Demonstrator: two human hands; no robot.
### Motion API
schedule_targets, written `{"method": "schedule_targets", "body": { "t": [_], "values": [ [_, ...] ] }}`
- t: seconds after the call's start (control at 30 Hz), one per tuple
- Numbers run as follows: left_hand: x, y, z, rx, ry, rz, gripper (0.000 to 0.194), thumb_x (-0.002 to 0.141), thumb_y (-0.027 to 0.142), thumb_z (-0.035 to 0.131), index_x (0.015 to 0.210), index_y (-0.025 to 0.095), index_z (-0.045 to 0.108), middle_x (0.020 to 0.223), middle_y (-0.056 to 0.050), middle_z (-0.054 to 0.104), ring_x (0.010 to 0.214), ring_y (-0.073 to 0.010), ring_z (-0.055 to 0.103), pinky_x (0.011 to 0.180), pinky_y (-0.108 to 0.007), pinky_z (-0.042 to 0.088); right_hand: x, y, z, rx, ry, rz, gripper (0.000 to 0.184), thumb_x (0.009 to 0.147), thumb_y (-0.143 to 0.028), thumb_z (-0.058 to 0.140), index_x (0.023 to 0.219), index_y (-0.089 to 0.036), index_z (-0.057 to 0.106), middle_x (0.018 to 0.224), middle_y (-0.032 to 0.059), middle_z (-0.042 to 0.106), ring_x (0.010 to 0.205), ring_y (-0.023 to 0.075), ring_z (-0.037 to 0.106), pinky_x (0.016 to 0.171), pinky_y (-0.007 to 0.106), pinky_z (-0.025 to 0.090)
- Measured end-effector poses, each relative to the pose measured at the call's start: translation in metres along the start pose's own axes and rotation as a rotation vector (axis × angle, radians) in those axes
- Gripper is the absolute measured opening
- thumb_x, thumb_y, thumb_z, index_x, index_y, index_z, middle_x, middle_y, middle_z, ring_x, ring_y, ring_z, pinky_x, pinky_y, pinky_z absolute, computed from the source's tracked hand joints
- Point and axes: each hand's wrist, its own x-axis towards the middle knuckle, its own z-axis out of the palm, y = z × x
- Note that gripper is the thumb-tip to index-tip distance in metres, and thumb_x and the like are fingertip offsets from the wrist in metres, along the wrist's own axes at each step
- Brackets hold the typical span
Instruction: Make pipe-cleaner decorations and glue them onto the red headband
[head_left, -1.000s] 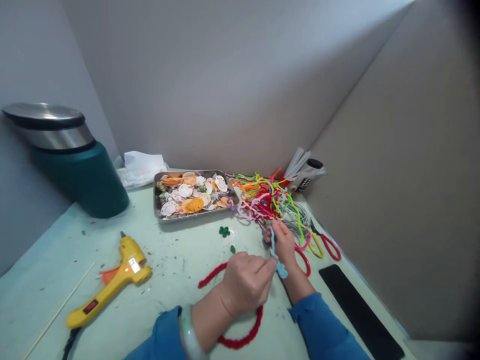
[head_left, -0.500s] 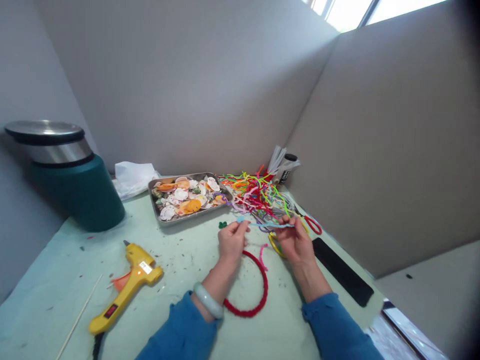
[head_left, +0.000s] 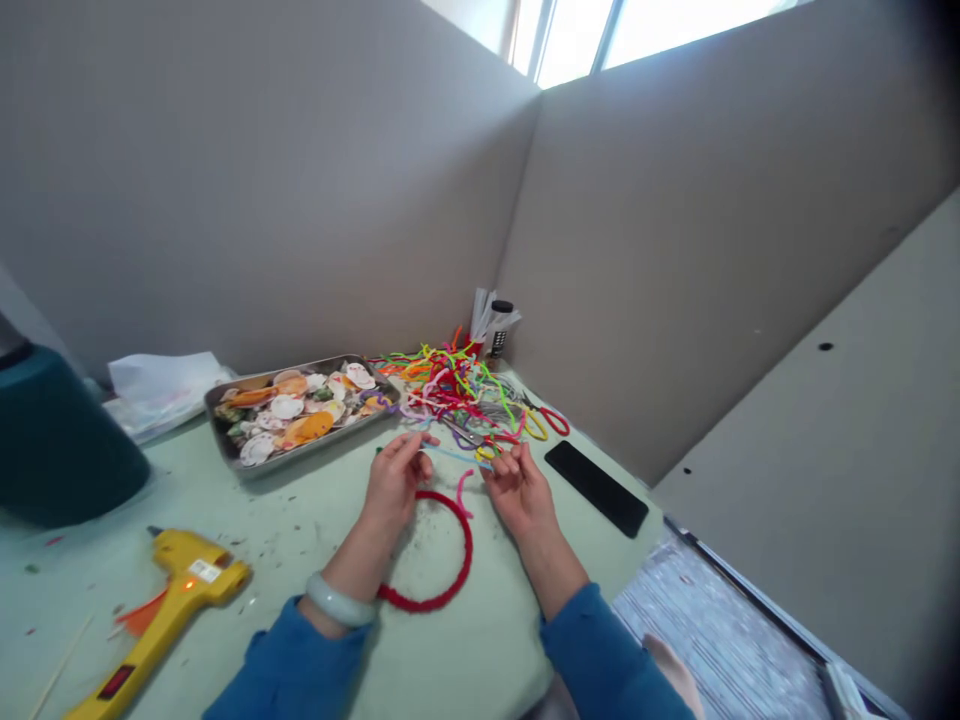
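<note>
A light blue pipe cleaner stretches between my two hands above the table. My left hand pinches one end with thumb and fingers, while my right hand has its fingers closed at the other end. Below them a fuzzy red ring lies flat on the table, its left part hidden by my left hand and wrist. A short bent pink pipe cleaner rests beside the ring's upper right. Behind the left fingers only a sliver of something dark green shows.
A metal tray of painted shells stands at the back left, next to a heap of coloured pipe cleaners. Red-handled scissors and a black phone-like slab lie right. A yellow glue gun and dark teal bottle are left.
The view has swung to the right, so everything sits further left in the picture. My hands have come slightly closer together, still holding the light blue pipe cleaner between them.
</note>
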Motion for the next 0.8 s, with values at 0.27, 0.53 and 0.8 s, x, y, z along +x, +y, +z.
{"method": "schedule_targets", "body": {
  "t": [0.27,0.53,0.8],
  "values": [
    [0.011,0.003,-0.011,0.144,0.108,0.049,0.02,0.073,0.034,0.065,0.077,0.016,0.058,0.063,0.004,0.057,0.041,-0.0042,0.041,0.042,-0.018,0.032,0.018,-0.029,-0.019,-0.006,0.119,-0.055,0.03,0.076,-0.042,0.065,0.066,-0.022,0.046,0.051,-0.0099,0.03,0.045,0.0078,0.032,0.062,0.029,0.047],
    [-0.001,-0.007,0.004,1.193,-0.19,0.38,0.024,0.085,0.029,0.048,0.1,0.019,0.063,0.08,-0.005,0.065,0.071,-0.0176,0.059,0.065,-0.028,0.045,0.051,-0.012,0.048,-0.062,-0.142,0.106,0.03,0.082,-0.045,0.056,0.068,-0.02,0.046,0.053,-0.0089,0.023,0.042,0.0069,0.023,0.041,0.019,0.031],
    [0.002,-0.008,-0.012,1.801,-0.076,0.526,0.025,0.089,0.02,0.039,0.094,0.024,0.064,0.087,-0.004,0.066,0.064,-0.0139,0.063,0.054,-0.021,0.043,0.084,-0.012,0.02,-0.058,-0.092,0.096,0.029,0.08,-0.04,0.061,0.067,-0.018,0.046,0.051,-0.01,0.025,0.04,0.0043,0.017,0.035,0.016,0.016]
  ]
}}
